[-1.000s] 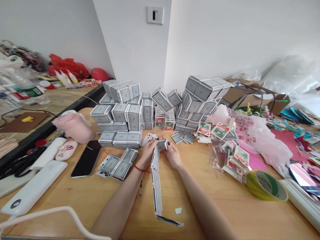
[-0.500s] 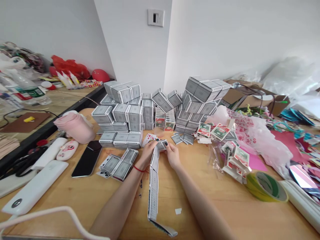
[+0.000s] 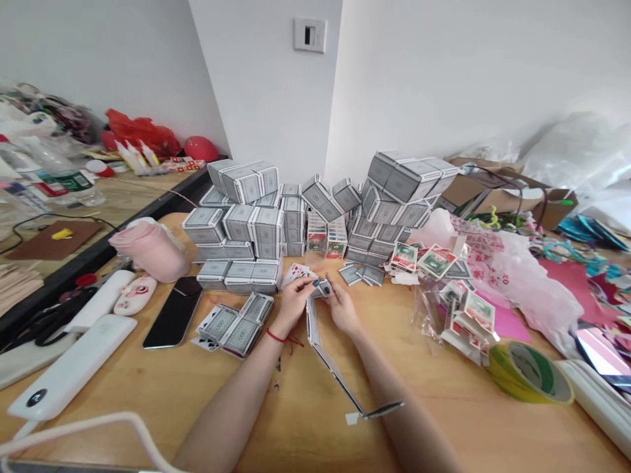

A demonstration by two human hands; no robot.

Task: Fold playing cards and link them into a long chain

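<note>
Between them, my left hand [image 3: 296,299] and my right hand [image 3: 342,305] pinch the top end of a chain of joined playing cards [image 3: 313,328]. The chain hangs toward me, bends to the right and ends near my right forearm. My fingers cover part of the held end. Just behind my left hand lie some face-up playing cards [image 3: 297,271]. Left of my left wrist sits a pile of playing cards [image 3: 238,325], mostly backs up. Blocks built from grey-backed cards [image 3: 254,230] are stacked at the back, with more blocks [image 3: 401,187] on the right.
A black phone [image 3: 172,314], a white power bank [image 3: 71,368] and a pink pouch [image 3: 150,249] lie at left. On the right are opened card boxes [image 3: 470,322], a roll of yellow tape [image 3: 530,373] and plastic bags [image 3: 513,269]. A paper scrap [image 3: 351,418] lies in front.
The chain's lower part has swung to the right, and its free end now crosses near my right forearm. Both hands keep their pinch at the top, with fingers slightly shifted.
</note>
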